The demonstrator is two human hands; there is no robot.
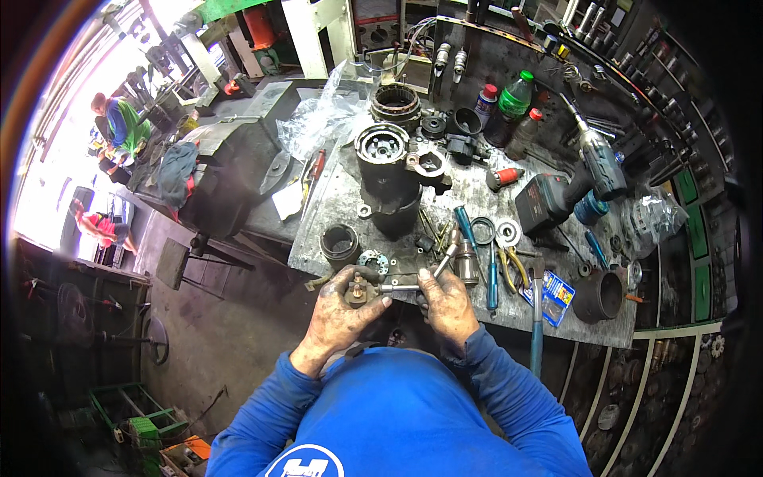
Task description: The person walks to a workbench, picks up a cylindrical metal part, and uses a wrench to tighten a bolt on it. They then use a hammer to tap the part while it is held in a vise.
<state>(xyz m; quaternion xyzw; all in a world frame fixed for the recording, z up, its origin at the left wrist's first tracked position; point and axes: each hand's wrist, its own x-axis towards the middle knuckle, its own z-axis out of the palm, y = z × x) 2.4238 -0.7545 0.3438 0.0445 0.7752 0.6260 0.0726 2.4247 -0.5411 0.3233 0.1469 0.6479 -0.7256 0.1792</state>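
Note:
At the near edge of the workbench (318,238), my left hand (334,314) closes around a small dark metal part with copper-coloured studs (360,288). My right hand (450,308) grips a socket wrench (450,252) by its bent handle. Its shaft lies sideways, with the tip at the part in my left hand; whether it is seated on a fastener I cannot make out. Both hands are grimy. Just beyond them are a dark metal ring (340,243), a round perforated plate (373,261) and a ribbed steel gear piece (467,264).
Tall motor housings (389,199) stand mid-bench. Screwdrivers (492,278), yellow-handled pliers (517,266), a hammer (537,318) and a cordless impact wrench (600,163) lie to the right. Bottles (510,107) and clear plastic (318,119) are farther back. Two people (123,127) are far left.

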